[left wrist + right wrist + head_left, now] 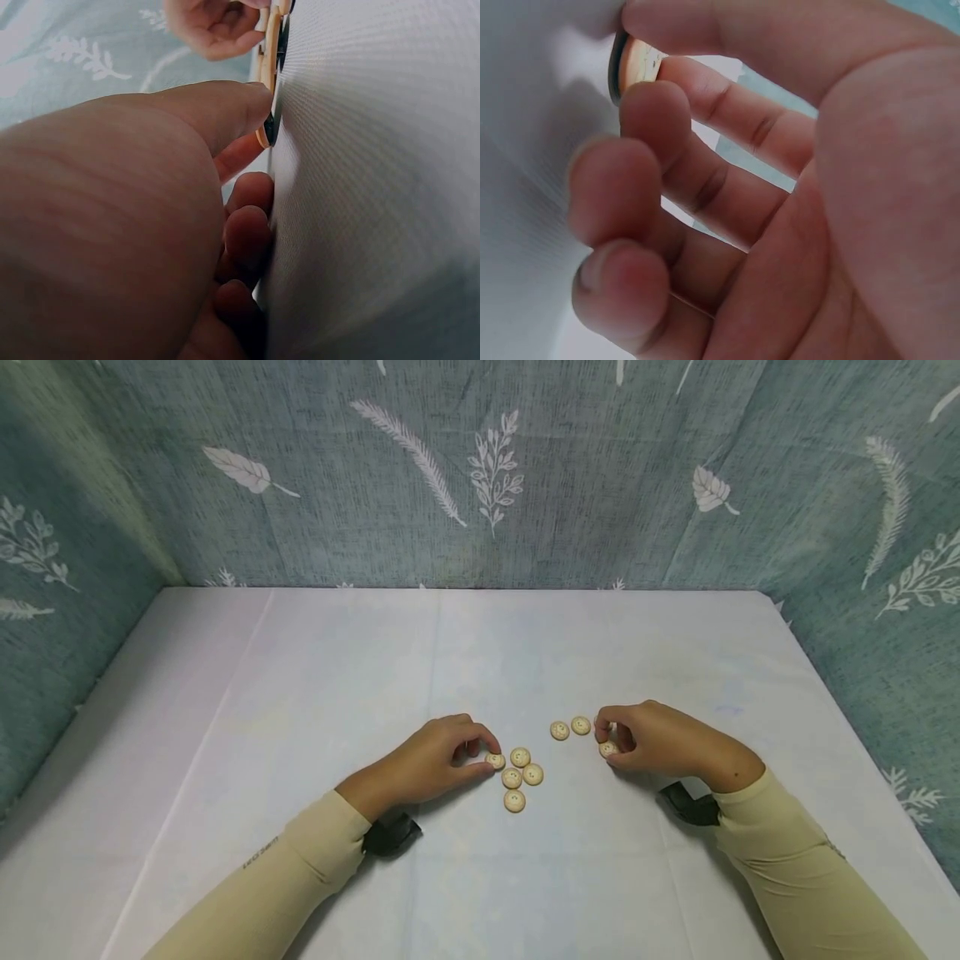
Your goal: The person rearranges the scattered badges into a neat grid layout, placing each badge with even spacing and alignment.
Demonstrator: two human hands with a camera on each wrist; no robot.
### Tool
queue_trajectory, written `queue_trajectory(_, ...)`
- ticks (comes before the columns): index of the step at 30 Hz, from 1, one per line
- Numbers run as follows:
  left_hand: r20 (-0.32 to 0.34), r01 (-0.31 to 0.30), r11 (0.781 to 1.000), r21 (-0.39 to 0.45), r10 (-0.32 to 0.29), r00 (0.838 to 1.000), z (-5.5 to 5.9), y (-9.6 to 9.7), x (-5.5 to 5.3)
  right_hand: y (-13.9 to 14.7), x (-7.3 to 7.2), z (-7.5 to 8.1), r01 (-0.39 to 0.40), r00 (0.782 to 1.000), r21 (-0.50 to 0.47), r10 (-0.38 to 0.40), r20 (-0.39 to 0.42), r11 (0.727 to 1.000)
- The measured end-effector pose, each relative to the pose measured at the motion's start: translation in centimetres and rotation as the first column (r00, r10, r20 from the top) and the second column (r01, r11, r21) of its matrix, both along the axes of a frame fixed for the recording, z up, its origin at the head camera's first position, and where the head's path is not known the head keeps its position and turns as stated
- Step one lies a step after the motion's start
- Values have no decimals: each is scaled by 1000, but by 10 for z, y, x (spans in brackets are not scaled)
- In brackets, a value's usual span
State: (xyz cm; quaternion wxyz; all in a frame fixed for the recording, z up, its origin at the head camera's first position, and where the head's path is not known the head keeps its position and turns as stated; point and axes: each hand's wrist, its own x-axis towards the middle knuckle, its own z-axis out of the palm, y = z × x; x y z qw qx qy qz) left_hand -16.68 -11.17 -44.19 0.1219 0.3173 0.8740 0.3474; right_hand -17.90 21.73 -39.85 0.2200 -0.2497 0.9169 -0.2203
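Observation:
My left hand [431, 760] is low over the white cloth, pinching a round wooden button [495, 761] between thumb and index finger. Beside that button lies a small cluster of similar buttons [512, 778] to its right. In the left wrist view the edge of the pinched button [263, 138] shows just past the thumb, and the other fingers curl against the cloth. Further right, my right hand [667, 739] pinches another button [608, 748] at the cloth. The right wrist view has this button [639, 61] between thumb and fingertips. Another button by the right index finger is mostly hidden.
Two more buttons, one at the left [559, 731] and one at the right [581, 725], lie just left of my right hand. A white cloth [337, 660] covers the table. Leaf-patterned green fabric [600, 485] rises behind the table and along both sides.

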Motion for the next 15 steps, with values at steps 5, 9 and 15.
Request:
queue_trajectory(5, -4, -2, 1000, 0, 2, 1000, 1, 0, 0, 2, -2, 2, 1, 1000, 1, -1, 0, 1000)
queue_trajectory(9, -13, -6, 1000, 9, 6, 1000, 2, 0, -1, 2, -4, 3, 6, 1000, -3, -6, -11, 1000)
queue_trajectory(15, -2, 2, 1000, -4, -2, 1000, 2, 0, -1, 4, -4, 3, 1, 1000, 8, -1, -1, 1000)
